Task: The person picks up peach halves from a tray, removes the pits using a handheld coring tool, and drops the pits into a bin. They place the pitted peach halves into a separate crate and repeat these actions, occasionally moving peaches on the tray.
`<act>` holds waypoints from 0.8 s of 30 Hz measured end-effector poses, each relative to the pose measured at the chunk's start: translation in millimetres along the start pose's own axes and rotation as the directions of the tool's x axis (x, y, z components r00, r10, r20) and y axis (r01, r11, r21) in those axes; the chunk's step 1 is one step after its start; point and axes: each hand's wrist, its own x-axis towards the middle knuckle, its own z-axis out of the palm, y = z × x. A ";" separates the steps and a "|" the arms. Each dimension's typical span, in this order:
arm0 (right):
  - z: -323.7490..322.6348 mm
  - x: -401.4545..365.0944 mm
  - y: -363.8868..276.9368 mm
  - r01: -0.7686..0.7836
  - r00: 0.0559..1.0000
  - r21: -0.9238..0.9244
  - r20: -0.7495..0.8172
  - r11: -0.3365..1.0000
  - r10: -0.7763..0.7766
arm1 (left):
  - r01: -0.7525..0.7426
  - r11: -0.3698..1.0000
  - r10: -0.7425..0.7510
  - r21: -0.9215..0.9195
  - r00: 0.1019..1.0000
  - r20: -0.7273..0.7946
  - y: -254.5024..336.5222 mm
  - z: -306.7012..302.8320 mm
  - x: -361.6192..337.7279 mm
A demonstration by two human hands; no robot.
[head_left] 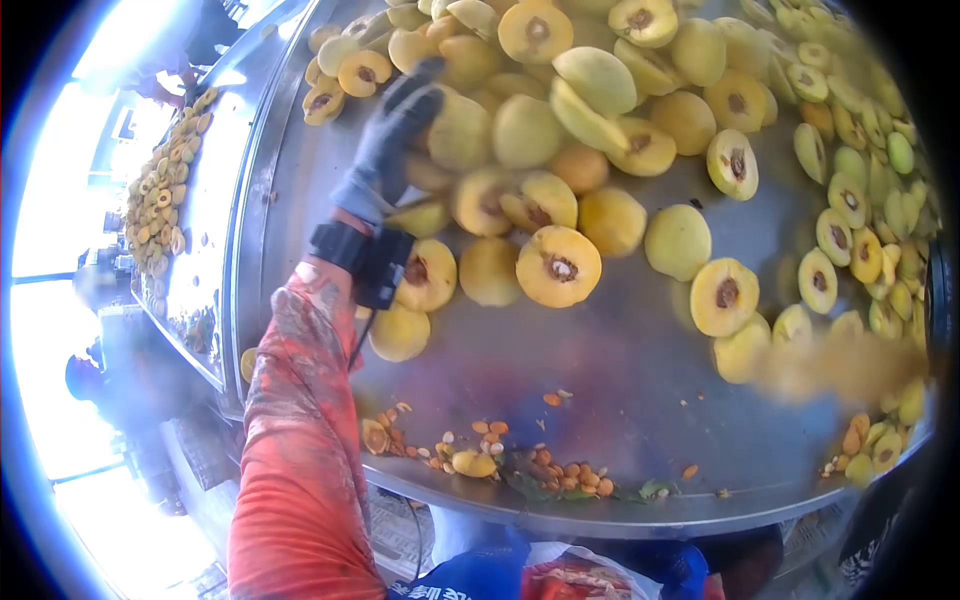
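Note:
My left hand (388,145), in a dark glove, reaches over the upper left of the metal table (540,365). Its fingers are stretched out against the left side of a pile of halved yellow fruit (522,130), and I see nothing held in it. Some halves lie cut side up with brown centres, such as the half (558,266) right of my wrist; others show their skin. A black strap and a small dark device (383,268) sit on my wrist. My right hand does not show.
More fruit halves (840,235) spread along the right side. Small orange pits and scraps (570,475) lie by the table's near rim (600,522). At the left, another metal surface bears a fruit heap (160,200). A blurred brown patch (845,368) covers part of the right.

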 end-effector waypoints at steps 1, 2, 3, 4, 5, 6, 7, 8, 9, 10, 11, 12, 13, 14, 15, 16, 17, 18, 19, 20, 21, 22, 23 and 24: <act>1.0 -4.4 2.2 0.013 1.000 0.003 -0.003 1.000 -0.013 | -0.046 0.997 0.043 0.065 0.998 0.049 -3.7 19.9 -5.1; 1.9 -8.0 4.3 0.029 1.000 0.005 -0.009 1.000 -0.029 | -0.043 0.992 0.029 0.122 0.993 0.115 -4.7 41.2 -15.9; 3.4 -12.0 6.6 0.044 0.999 0.008 -0.014 0.999 -0.044 | -0.048 0.982 0.014 0.181 0.983 0.181 -2.8 66.6 -28.5; 5.3 -17.3 9.9 0.059 0.998 0.013 -0.020 0.998 -0.059 | -0.076 0.960 0.014 0.268 0.974 0.225 -6.6 87.6 -37.0; 6.2 -22.1 13.3 0.073 0.997 0.017 -0.031 0.997 -0.072 | -0.101 0.930 0.005 0.352 0.964 0.264 -11.9 108.2 -47.2; 9.3 -27.8 17.3 0.084 0.996 0.018 -0.034 0.996 -0.083 | -0.136 0.918 0.009 0.372 0.946 0.325 -14.2 133.1 -59.7; 12.3 -33.7 21.8 0.092 0.995 0.018 -0.039 0.996 -0.091 | -0.162 0.905 0.003 0.393 0.927 0.375 -16.9 156.4 -74.1; 14.9 -39.7 26.2 0.101 0.994 0.017 -0.036 0.995 -0.100 | -0.251 0.830 0.019 0.498 0.905 0.425 -20.8 178.2 -89.4; 16.0 -46.8 29.4 0.105 0.994 0.019 -0.036 0.994 -0.104 | -0.327 0.735 0.016 0.595 0.884 0.467 -19.6 190.8 -106.6; 16.8 -49.9 31.5 0.110 0.993 0.017 -0.040 0.994 -0.109 | -0.177 0.813 -0.100 0.554 0.896 0.433 -7.1 195.7 -123.6; 17.6 -53.9 33.7 0.117 0.992 0.017 -0.040 0.993 -0.116 | -0.028 0.868 -0.207 0.496 0.886 0.414 4.7 198.6 -137.6; 18.1 -57.7 35.3 0.126 0.991 0.013 -0.043 0.992 -0.126 | 0.054 0.941 -0.202 0.333 0.881 0.428 18.5 186.0 -148.2; 18.9 -61.8 36.9 0.133 0.990 0.012 -0.050 0.991 -0.132 | 0.077 0.926 -0.230 0.370 0.891 0.391 34.3 159.0 -146.9; 18.6 -66.4 39.1 0.134 0.990 0.018 -0.055 0.991 -0.133 | -0.008 0.842 -0.129 0.539 0.968 0.215 54.7 132.5 -154.1; 20.4 -70.5 41.1 0.138 0.989 0.019 -0.049 0.990 -0.137 | -0.204 0.898 0.138 0.390 0.972 0.190 39.8 81.2 -152.5; 22.9 -74.8 40.5 0.109 0.993 0.053 -0.052 0.993 -0.107 | -0.092 0.819 0.161 0.566 0.984 -0.073 46.0 41.6 -156.0; 24.7 -79.9 41.1 0.082 0.995 0.085 -0.057 0.993 -0.077 | 0.035 0.590 0.210 0.807 0.958 -0.195 41.5 -14.8 -156.3; 26.9 -85.1 44.1 0.094 0.993 0.101 -0.078 0.990 -0.086 | 0.100 0.450 0.161 0.888 0.968 -0.191 25.9 -76.4 -166.0; 29.2 -89.6 47.3 0.108 0.990 0.113 -0.099 0.988 -0.097 | 0.221 0.292 0.100 0.931 0.961 -0.260 21.0 -88.1 -179.5; 30.6 -94.4 48.8 0.124 0.987 0.124 -0.120 0.985 -0.109 | 0.320 0.114 0.037 0.941 0.945 -0.326 16.2 -99.5 -193.2; 30.9 -100.8 44.3 0.137 0.982 0.109 -0.142 0.985 -0.121 | 0.455 -0.078 -0.014 0.887 0.889 -0.457 10.4 -73.2 -211.7; 31.1 -108.1 35.6 0.150 0.977 0.096 -0.166 0.984 -0.133 | 0.458 -0.013 0.070 0.889 0.887 -0.456 4.0 -42.0 -220.0; 32.3 -114.0 31.3 0.160 0.972 0.087 -0.190 0.983 -0.141 | 0.334 0.039 0.222 0.942 0.916 -0.334 -11.3 -21.8 -227.3; 35.0 -112.7 35.1 0.192 0.963 0.059 -0.204 0.980 -0.177 | 0.320 0.048 0.021 0.946 0.947 -0.321 8.2 20.8 -232.3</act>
